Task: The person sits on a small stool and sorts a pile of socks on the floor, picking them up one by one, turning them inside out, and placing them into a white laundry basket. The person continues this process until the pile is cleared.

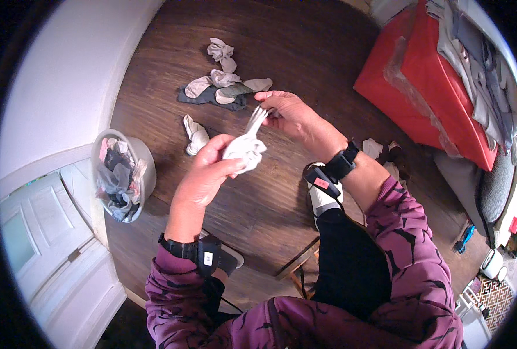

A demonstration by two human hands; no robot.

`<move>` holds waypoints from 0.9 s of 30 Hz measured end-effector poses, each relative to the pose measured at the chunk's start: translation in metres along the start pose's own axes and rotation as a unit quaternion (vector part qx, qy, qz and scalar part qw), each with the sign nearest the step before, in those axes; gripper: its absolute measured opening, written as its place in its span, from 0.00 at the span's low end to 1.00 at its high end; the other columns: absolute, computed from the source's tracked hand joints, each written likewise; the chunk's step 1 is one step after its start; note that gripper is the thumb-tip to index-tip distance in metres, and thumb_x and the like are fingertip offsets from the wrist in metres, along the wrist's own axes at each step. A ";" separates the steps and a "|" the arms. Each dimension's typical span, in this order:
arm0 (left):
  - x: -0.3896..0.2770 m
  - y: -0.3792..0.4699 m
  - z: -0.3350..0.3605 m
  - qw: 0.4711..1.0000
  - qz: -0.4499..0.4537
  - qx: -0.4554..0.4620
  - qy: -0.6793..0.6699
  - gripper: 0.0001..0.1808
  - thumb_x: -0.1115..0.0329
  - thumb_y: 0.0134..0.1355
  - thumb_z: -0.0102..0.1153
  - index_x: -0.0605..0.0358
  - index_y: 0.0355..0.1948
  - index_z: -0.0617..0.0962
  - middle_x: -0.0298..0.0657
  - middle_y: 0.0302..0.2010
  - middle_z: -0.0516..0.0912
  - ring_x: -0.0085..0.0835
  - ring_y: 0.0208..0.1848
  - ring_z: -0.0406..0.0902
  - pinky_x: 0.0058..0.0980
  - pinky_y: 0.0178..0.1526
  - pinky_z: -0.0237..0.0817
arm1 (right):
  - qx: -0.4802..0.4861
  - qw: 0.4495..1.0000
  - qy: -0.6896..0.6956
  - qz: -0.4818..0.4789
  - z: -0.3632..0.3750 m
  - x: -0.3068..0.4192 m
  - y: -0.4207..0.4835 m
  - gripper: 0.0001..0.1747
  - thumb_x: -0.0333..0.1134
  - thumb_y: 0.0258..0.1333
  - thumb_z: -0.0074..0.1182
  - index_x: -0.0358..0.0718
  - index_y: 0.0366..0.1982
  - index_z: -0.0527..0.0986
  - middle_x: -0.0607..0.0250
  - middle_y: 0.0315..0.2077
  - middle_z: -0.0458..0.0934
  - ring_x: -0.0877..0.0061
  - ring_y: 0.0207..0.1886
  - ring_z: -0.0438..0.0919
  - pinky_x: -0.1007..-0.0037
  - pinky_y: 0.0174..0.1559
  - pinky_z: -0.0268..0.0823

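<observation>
Bunched in my left hand is a white sock, pinched between thumb and fingers. My right hand grips its upper end, and the fabric is drawn taut between the two hands. Beyond them on the floor lies a group of socks: a pale knotted one, a dark grey one underneath, and a green and beige one across it. Nearer my left hand rests a single twisted white sock.
A light plastic bin full of clothes stands by the wall at left. To the right is a large red box with clothes on top. A white cloth lies beyond my right forearm. A wooden stool is partly visible below.
</observation>
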State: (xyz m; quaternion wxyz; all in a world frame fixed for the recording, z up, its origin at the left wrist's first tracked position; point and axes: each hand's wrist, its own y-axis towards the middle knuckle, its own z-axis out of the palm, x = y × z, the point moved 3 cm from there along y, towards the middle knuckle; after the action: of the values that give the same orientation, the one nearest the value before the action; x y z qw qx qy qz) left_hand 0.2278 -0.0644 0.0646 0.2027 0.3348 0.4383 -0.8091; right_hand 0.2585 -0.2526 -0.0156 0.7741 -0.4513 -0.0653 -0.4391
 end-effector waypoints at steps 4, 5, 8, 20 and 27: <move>0.003 -0.014 -0.009 0.999 0.016 0.001 -0.044 0.14 0.74 0.52 0.60 0.59 0.40 0.73 0.33 0.37 0.75 0.19 0.39 0.71 0.19 0.43 0.62 | -0.047 0.998 -0.037 0.016 -0.008 -0.007 0.005 0.08 0.22 0.53 0.49 0.40 0.34 0.76 0.67 0.30 0.74 0.77 0.33 0.74 0.76 0.32 0.71; 0.005 -0.019 -0.013 0.998 0.018 -0.003 -0.058 0.14 0.74 0.51 0.60 0.59 0.39 0.73 0.33 0.37 0.75 0.20 0.40 0.71 0.19 0.44 0.62 | -0.072 0.996 -0.043 0.008 -0.013 -0.006 0.006 0.08 0.22 0.53 0.49 0.40 0.34 0.76 0.67 0.31 0.74 0.77 0.34 0.74 0.74 0.34 0.72; 0.007 -0.027 -0.027 0.996 0.019 0.024 -0.083 0.13 0.75 0.52 0.59 0.58 0.40 0.73 0.33 0.36 0.75 0.21 0.40 0.71 0.20 0.45 0.61 | -0.106 0.993 -0.052 0.003 -0.028 -0.001 0.009 0.09 0.22 0.52 0.49 0.41 0.34 0.76 0.66 0.32 0.73 0.75 0.38 0.73 0.69 0.39 0.72; 0.017 -0.002 -0.098 0.913 0.098 -0.389 0.074 0.16 0.72 0.59 0.51 0.65 0.48 0.70 0.45 0.36 0.78 0.25 0.28 0.77 0.21 0.22 0.70 | -0.039 0.986 -0.152 -0.049 -0.024 0.008 -0.008 0.08 0.27 0.56 0.50 0.40 0.39 0.74 0.69 0.33 0.75 0.82 0.34 0.74 0.77 0.37 0.71; 0.008 0.004 -0.090 0.910 0.169 -0.223 -0.306 0.20 0.60 0.67 0.40 0.58 0.57 0.67 0.50 0.55 0.71 0.44 0.58 0.68 0.47 0.56 0.65 | 0.103 0.972 -0.213 -0.014 -0.015 -0.007 -0.006 0.14 0.27 0.54 0.54 0.38 0.44 0.73 0.71 0.35 0.76 0.85 0.33 0.73 0.80 0.36 0.68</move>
State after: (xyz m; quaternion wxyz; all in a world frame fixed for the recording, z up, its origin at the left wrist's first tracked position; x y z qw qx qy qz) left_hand 0.2573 0.0090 0.0214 0.5304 0.0863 0.4609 -0.7063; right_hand 0.2460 -0.2609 -0.0240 0.7788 -0.4508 -0.2797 -0.3346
